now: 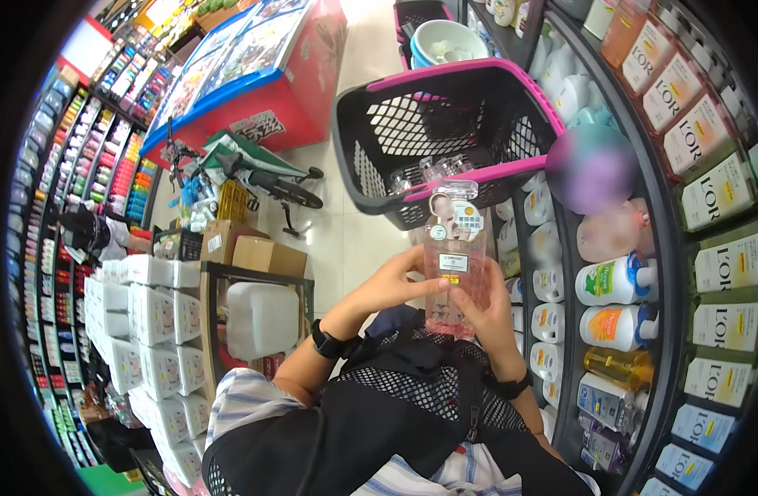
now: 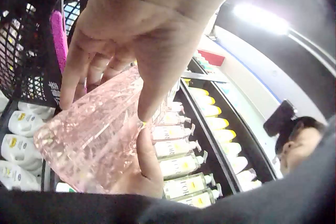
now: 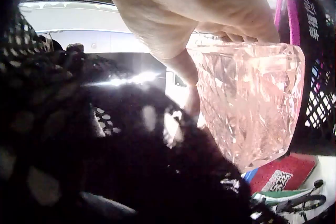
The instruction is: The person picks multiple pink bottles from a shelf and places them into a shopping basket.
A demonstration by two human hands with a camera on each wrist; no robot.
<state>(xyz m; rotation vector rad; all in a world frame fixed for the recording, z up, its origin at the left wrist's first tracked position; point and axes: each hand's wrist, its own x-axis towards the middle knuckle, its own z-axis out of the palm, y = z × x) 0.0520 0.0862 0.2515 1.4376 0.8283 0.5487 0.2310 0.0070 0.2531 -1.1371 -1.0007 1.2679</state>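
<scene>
Both hands grip a clear pink bottle [image 1: 457, 285] with a faceted body, held upright before the chest. It has a clear top, a small white front label and a round tag with a picture near its neck. My left hand [image 1: 395, 285] holds the left side, its thumb across the front by the yellow sticker. The right hand [image 1: 494, 318] wraps the opposite side, thumb also on the front. In the left wrist view the left hand [image 2: 152, 29] spans the bottle [image 2: 94, 129]. Fingers of the right hand [image 3: 194, 8] pass behind the bottle [image 3: 252, 98] in the right wrist view.
A black basket [image 1: 364, 169] with a pink rim stands just beyond the bottle, several clear items [image 1: 441, 168] inside. Shelves of pump bottles [image 1: 614, 281] line the right side. Stacked white packs [image 1: 156, 318], cardboard boxes [image 1: 263, 263], a small bicycle [image 1: 267, 178] and a red freezer [image 1: 296, 99] are leftward.
</scene>
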